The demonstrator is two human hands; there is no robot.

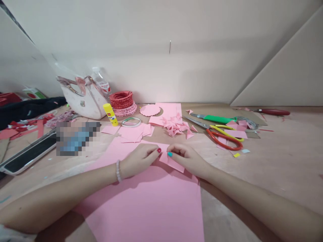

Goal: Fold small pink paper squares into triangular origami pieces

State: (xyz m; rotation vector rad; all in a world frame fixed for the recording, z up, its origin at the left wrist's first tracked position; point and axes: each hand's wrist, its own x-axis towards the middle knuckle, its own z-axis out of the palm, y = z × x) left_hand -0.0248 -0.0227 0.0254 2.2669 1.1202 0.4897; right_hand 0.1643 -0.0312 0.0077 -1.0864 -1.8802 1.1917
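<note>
Both hands meet over a large pink sheet of paper (148, 205) on the table. My left hand (138, 159), with a beaded bracelet at the wrist, pinches the left side of a small pink piece of paper (174, 164). Opposite it, my right hand (190, 158) grips the same piece between thumb and curled fingers. The piece is tilted toward me, and its far edge is partly hidden by the fingers. Just beyond the hands lie a pile of folded pink paper triangles (174, 126) and a stack of pink paper squares (131, 133).
Scissors (222, 139) and a green-handled cutter (219, 119) lie to the right. A glue stick (110, 114), a tape roll (131, 122), scalloped paper rings (122, 101) and a scalloped pink disc (150, 110) stand behind. At left are a white handbag (83, 97) and a phone (30, 153).
</note>
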